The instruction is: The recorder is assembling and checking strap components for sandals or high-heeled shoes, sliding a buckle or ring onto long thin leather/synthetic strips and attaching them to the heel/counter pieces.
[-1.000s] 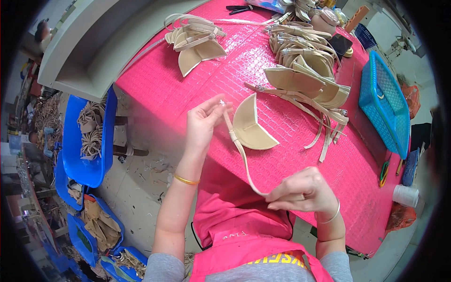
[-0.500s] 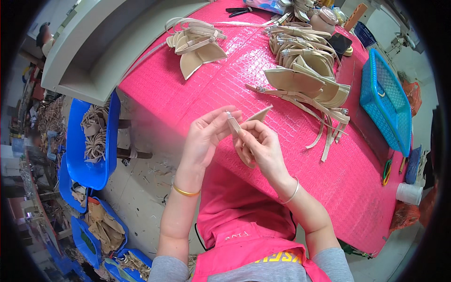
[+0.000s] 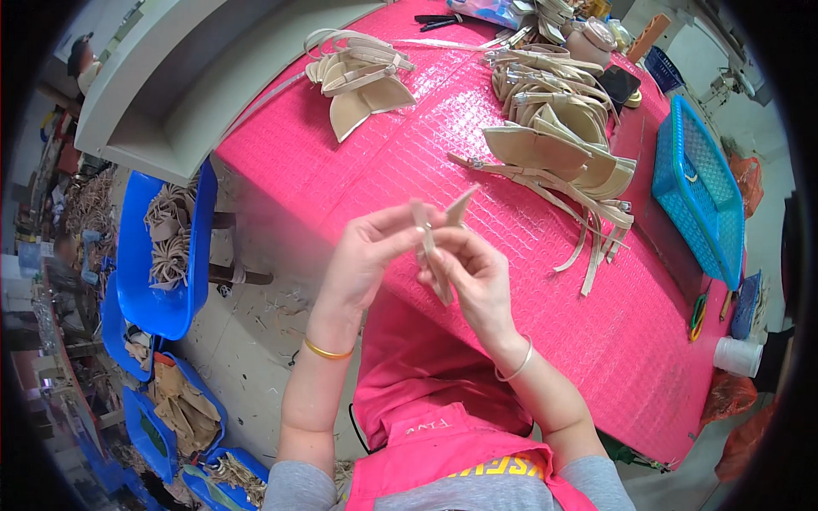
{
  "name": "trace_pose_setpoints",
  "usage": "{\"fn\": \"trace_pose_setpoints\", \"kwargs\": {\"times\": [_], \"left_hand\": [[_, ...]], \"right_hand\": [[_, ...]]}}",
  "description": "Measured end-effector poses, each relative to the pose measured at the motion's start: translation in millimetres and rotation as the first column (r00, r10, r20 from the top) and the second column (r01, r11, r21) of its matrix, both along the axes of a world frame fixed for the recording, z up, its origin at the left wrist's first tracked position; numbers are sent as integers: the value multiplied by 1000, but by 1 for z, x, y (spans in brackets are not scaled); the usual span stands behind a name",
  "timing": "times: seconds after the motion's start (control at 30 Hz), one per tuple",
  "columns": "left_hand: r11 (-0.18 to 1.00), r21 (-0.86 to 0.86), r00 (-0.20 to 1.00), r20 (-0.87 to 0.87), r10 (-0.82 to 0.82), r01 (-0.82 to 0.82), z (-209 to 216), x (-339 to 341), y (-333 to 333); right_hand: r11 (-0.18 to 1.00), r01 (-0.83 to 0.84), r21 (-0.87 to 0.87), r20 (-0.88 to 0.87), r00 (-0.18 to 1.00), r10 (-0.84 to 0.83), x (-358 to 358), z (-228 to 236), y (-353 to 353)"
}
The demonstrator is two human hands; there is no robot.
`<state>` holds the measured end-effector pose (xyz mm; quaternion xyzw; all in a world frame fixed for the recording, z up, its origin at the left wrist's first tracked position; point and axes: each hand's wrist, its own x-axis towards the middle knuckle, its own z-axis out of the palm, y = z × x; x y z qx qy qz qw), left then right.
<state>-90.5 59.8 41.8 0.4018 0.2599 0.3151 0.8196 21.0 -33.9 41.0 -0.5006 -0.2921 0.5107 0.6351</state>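
Over the near edge of the pink-covered table (image 3: 341,200), both my hands are closed on one beige sandal strap (image 3: 438,279). My left hand (image 3: 356,260) pinches its upper end between thumb and fingers. Just beside it, my right hand (image 3: 479,271) grips the strap lower down, with thumb and forefinger near a small shiny metal bit, probably a buckle. A stiff beige flap (image 3: 461,207) of the same piece sticks up behind my right fingers. Farther off lie a small bunch of beige strapped pieces (image 3: 368,100) and a larger stack of beige strapped pieces (image 3: 545,146) with metal buckles.
A turquoise basket (image 3: 682,192) stands along the table's right side, with scissors (image 3: 699,317) and a white cup (image 3: 738,357) nearer me. A pale curved shelf unit (image 3: 141,102) borders the far left. Blue tubs (image 3: 202,247) of beige pieces stand lower left. A phone (image 3: 619,83) lies behind the stack.
The strap's end now rises above my left fingertips, and the metal bit sits lower, between my two hands. The flap behind my right hand has turned more upright.
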Motion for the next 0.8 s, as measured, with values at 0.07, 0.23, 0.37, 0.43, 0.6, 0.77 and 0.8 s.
{"fn": "trace_pose_setpoints", "kwargs": {"times": [0.07, 0.23, 0.37, 0.43, 0.6, 0.77, 0.8], "left_hand": [[996, 23, 995, -60, -81, 82, 4, 2, -8], [865, 448, 873, -299, 385, -228, 7, 0, -32], [980, 125, 973, -149, 176, -158, 4, 6, -35], [989, 63, 989, -55, 138, -135, 1, 11, -35], [973, 219, 969, -212, 127, -79, -1, 5, -36], [990, -133, 997, 61, -46, 54, -5, 5, -43], [989, -136, 997, 60, -42, 50, -4, 8, -44]], "right_hand": [[985, 157, 68, -97, 984, -150, -5, 9, 9], [982, 162, 93, 26, 986, -165, 1, 2, 6], [976, 49, 212, 569, 806, -164, 12, 6, -3], [981, 112, 156, 372, 914, -164, 22, 9, 0], [985, -89, 148, 604, 797, -19, 42, 27, 23], [936, -176, 306, 837, 518, -176, 45, 20, 2], [936, -179, 304, 837, 519, -173, 46, 16, -1]]}}
